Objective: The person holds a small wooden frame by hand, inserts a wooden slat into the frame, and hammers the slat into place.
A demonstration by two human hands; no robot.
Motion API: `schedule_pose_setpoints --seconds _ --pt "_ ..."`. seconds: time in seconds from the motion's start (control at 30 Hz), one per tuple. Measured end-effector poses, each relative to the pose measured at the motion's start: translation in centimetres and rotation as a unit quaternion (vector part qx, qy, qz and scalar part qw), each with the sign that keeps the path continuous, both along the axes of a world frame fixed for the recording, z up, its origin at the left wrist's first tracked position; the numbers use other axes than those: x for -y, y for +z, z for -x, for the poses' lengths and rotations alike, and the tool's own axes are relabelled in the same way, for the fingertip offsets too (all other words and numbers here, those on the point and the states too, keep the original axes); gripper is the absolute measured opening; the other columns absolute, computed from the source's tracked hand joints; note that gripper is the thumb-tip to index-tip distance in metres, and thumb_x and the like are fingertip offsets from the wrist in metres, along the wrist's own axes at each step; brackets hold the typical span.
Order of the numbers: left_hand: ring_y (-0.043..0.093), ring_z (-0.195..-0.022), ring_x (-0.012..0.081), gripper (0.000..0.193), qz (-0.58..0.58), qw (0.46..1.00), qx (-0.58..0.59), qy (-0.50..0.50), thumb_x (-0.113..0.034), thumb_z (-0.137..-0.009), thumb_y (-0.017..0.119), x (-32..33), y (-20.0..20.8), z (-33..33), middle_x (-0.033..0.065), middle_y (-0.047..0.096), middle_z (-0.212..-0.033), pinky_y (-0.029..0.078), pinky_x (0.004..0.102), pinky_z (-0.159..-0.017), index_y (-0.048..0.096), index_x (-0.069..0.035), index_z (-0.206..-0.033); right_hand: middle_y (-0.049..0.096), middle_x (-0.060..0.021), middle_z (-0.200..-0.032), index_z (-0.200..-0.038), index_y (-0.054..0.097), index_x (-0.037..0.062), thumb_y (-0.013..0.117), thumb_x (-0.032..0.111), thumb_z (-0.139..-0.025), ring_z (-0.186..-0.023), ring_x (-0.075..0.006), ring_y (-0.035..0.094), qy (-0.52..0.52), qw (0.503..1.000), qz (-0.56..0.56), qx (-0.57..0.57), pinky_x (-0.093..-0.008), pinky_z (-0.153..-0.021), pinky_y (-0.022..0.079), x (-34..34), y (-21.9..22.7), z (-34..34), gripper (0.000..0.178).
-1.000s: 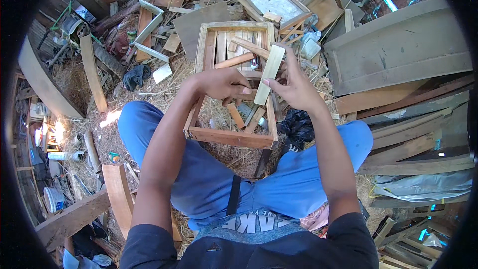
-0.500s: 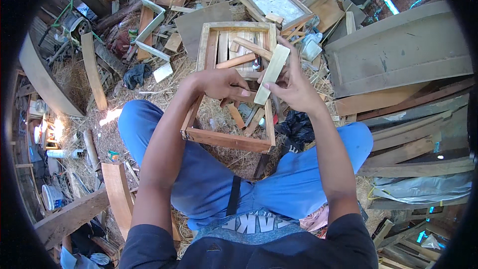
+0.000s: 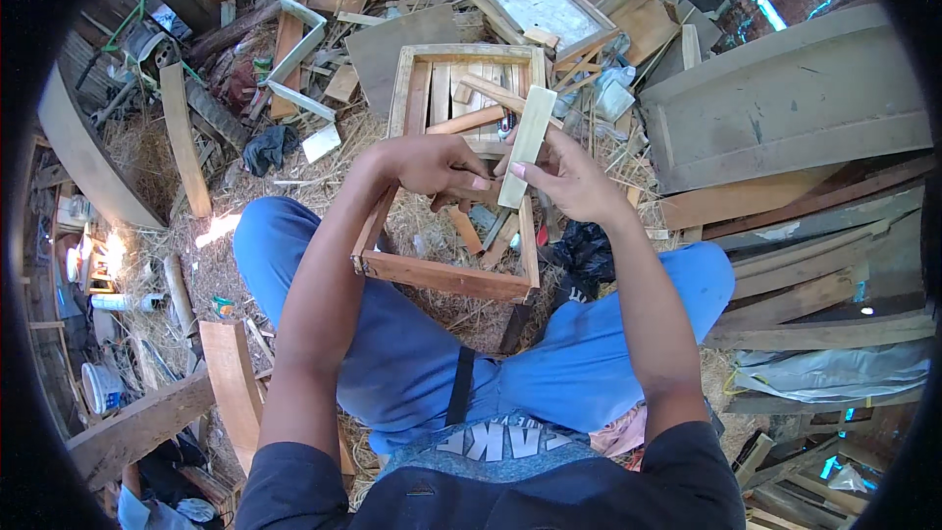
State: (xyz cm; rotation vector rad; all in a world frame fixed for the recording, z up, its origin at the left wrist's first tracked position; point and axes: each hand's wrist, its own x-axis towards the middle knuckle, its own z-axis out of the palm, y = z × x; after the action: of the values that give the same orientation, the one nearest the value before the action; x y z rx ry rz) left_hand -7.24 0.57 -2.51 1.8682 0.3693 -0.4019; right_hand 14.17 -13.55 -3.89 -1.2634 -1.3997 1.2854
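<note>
A wooden frame (image 3: 446, 275), with a slatted far section, stands between my bent knees. Over its middle, my right hand (image 3: 574, 180) grips a short pale wooden block (image 3: 527, 147), the thumb across its near end. The block stands tilted, its far end leaning right. My left hand (image 3: 432, 167) is beside it, above the frame's left side, fingers curled and thumb pointing to the block. What lies in those left fingers is hidden. A hammer (image 3: 481, 118) with a wooden handle appears to rest on the frame, partly covered by the block.
Scrap wood (image 3: 461, 226) lies inside the frame's near opening. A black plastic bag (image 3: 586, 250) is by my right knee. Stacked boards (image 3: 805, 285) and a large grey panel (image 3: 785, 108) fill the right. Loose planks (image 3: 231, 383) lie left, over straw. A framed pane (image 3: 535, 0) leans at the back.
My right hand has lowered slightly and moved a little left with the pale block, which now stands more upright. Its raised index finger has come down. The left hand stays nearly still.
</note>
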Motion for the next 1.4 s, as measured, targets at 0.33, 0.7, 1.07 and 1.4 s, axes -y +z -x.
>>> schedule_pose_setpoints --seconds 0.33,0.7,1.07,1.4 --pt "0.064 -0.064 0.0121 0.036 0.016 1.000 -0.002 0.020 -0.031 -0.105 0.057 -0.3 0.1 0.3 0.0064 0.072 -0.086 0.053 0.0274 -0.054 0.071 0.001 -0.111 0.067 -0.0158 -0.117 -0.143 0.033 0.0002 0.050 0.011 -0.106 -0.112 -0.0210 0.067 -0.014 0.999 -0.034 0.013 -0.0363 -0.098 0.052 0.0 -0.3 0.4 0.043" --pt "0.063 -0.062 0.0118 0.037 0.009 1.000 0.000 0.013 -0.033 -0.104 0.058 -0.1 0.3 0.1 0.0067 0.071 -0.085 0.053 0.0277 -0.053 0.070 0.003 -0.106 0.063 -0.0109 -0.123 -0.153 0.024 0.0013 0.060 0.007 -0.101 -0.115 -0.0193 0.063 -0.016 0.997 0.014 0.076 -0.0364 -0.095 0.054 0.6 1.5 1.0 0.063" --pt "0.063 -0.064 0.0120 0.038 0.021 1.000 0.000 0.009 -0.035 -0.104 0.058 -0.3 0.0 0.4 0.0063 0.071 -0.086 0.053 0.0280 -0.054 0.071 0.000 -0.114 0.059 -0.0130 -0.127 -0.156 0.016 0.0006 0.065 0.003 -0.097 -0.120 -0.0201 0.060 -0.001 0.995 0.006 0.098 -0.0380 -0.102 0.051 0.3 1.0 0.7 0.077" --pt "0.063 -0.064 0.0123 0.038 0.014 1.000 -0.005 0.002 -0.033 -0.104 0.058 -0.2 0.1 0.4 0.0061 0.069 -0.085 0.053 0.0282 -0.055 0.070 0.001 -0.114 0.053 -0.0133 -0.135 -0.156 0.016 0.0009 0.065 0.002 -0.096 -0.123 -0.0203 0.057 0.025 0.995 -0.026 0.091 -0.0386 -0.104 0.049 0.2 0.4 0.5 0.077"
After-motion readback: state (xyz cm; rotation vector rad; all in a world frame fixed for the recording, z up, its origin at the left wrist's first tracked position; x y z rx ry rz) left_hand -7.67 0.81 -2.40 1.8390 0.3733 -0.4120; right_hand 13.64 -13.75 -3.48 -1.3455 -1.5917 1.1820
